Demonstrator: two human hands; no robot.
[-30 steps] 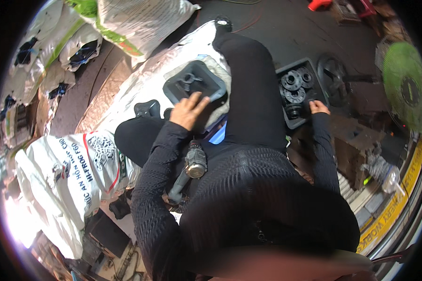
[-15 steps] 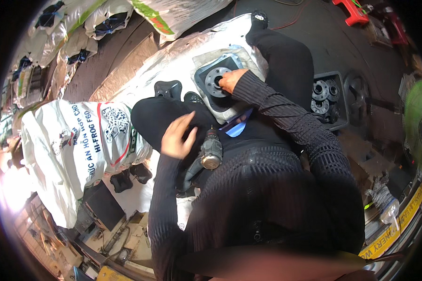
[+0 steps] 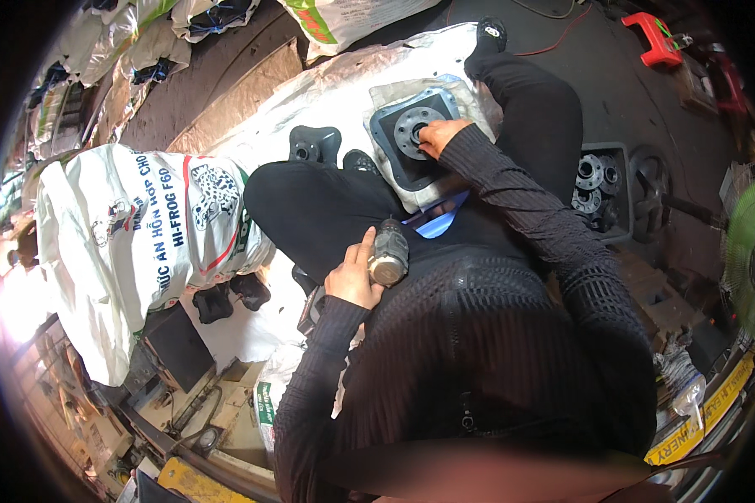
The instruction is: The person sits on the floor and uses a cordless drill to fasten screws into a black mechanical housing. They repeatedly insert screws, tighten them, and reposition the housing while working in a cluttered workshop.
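My left hand [image 3: 354, 275] is closed round the handle of a cordless drill [image 3: 389, 250] lying at my lap. The drill's pale rear end faces me. Between my legs a dark square plate [image 3: 387, 141] with rounded corners rests on a pale cloth pad. On top of that plate sits a round grey metal flange [image 3: 405, 132] with a ring of holes and a raised centre. The bent fingers of my right hand [image 3: 441, 137] are pressed together at the flange's centre; what they pinch, if anything, is hidden. A blue glossy sheet [image 3: 436, 220] lies just nearer to me.
To the right stands a grey bin [image 3: 616, 201] of metal flanges, near a green fan [image 3: 747, 251]. Another dark plate [image 3: 314, 146] lies beyond my left knee. A big white sack [image 3: 151, 243] stands at left. A red tool-like object [image 3: 651, 39] lies far right.
My left hand has come down from open in the air onto the drill and closed round its handle. My right hand stays at the flange's centre. The whole view has shifted slightly.
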